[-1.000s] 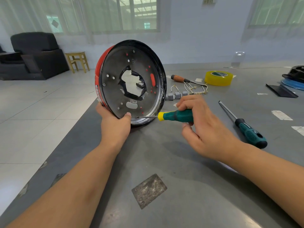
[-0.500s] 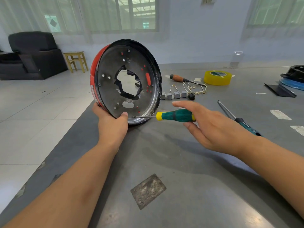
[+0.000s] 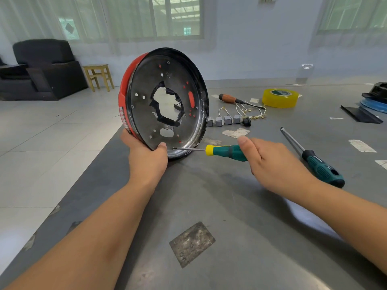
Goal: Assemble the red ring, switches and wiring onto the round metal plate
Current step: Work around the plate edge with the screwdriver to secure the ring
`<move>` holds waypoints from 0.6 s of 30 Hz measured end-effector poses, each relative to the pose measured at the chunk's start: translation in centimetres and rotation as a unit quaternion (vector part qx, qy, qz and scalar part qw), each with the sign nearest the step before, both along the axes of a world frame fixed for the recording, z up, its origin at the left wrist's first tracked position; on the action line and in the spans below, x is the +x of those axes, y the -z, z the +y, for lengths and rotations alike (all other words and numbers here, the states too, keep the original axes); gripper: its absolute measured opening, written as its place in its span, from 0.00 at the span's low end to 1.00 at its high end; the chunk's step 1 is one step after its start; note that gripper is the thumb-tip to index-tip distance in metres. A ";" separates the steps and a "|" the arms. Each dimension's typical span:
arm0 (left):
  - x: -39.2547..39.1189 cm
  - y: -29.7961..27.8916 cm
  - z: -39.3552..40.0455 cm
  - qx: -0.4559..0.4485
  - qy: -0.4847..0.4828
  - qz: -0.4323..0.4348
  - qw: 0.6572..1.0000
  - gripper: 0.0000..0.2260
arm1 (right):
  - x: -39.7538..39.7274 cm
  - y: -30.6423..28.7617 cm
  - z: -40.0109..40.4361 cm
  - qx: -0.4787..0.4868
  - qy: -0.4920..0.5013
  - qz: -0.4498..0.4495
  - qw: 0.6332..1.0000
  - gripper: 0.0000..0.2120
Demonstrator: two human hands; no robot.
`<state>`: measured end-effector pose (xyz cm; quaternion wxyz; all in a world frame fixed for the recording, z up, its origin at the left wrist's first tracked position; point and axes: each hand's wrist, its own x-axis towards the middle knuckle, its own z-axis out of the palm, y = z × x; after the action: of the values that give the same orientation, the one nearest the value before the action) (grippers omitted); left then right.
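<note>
Plate: round metal plate (image 3: 146, 105) stands on edge on the grey table (image 3: 240, 206), tilted a little away from the viewer; its lower rim rests on the table just beyond the left hand's grip
Ring: red ring (image 3: 123, 95) sits against the far face of the plate, showing along the rim above the left hand; red shows through several of the plate's small holes and one long slot
Left hand: left hand (image 3: 146, 158) grips the bottom of the plate, thumb hooked over the near rim, fingers behind the red ring
Right hand: right hand (image 3: 272, 162) holds the handle of the small screwdriver (image 3: 226, 151); thumb lies straight along the top of the handle, the other fingers are underneath and how far they curl I cannot tell
Screwdriver tip: shaft runs from the right hand's grip across to the plate's lower rim; the tip touches the plate just beside the left thumb
Switches: row of grey switches (image 3: 224, 120) with pale wiring (image 3: 249, 109) lies on the table beyond the right hand's grip, apart from the plate
Other tools: large screwdriver (image 3: 320, 166) lies just to the outer side of the right hand; orange-handled tool (image 3: 228, 98) and yellow tape roll (image 3: 280, 97) lie well beyond the switches
</note>
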<state>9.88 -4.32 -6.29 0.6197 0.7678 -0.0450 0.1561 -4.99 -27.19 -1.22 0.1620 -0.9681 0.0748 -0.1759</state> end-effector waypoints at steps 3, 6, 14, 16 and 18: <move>-0.1 0.0 0.0 0.003 -0.002 0.000 1.000 0.29 | 0.2 0.0 -0.1 0.125 -0.017 0.025 0.992 0.22; -0.1 0.0 -0.1 0.001 -0.006 0.002 1.000 0.29 | -0.1 -0.3 -0.7 0.091 -0.103 0.005 0.990 0.12; -0.4 -0.3 -0.3 0.003 -0.004 0.007 1.000 0.30 | -0.7 -0.6 -0.9 -0.180 -0.163 -0.125 0.962 0.19; -0.6 -0.4 -0.3 0.006 -0.004 0.007 1.000 0.30 | -0.7 -0.1 0.0 -0.120 -0.137 -0.135 0.974 0.20; -0.7 -0.5 -0.4 0.006 -0.002 0.006 1.000 0.30 | -0.5 0.3 0.8 -0.043 -0.080 -0.133 0.987 0.23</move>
<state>9.22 -4.73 -5.81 0.6146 0.7729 -0.0405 0.1524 -5.48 -26.39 -1.48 0.1427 -0.9449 -0.0332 -0.2929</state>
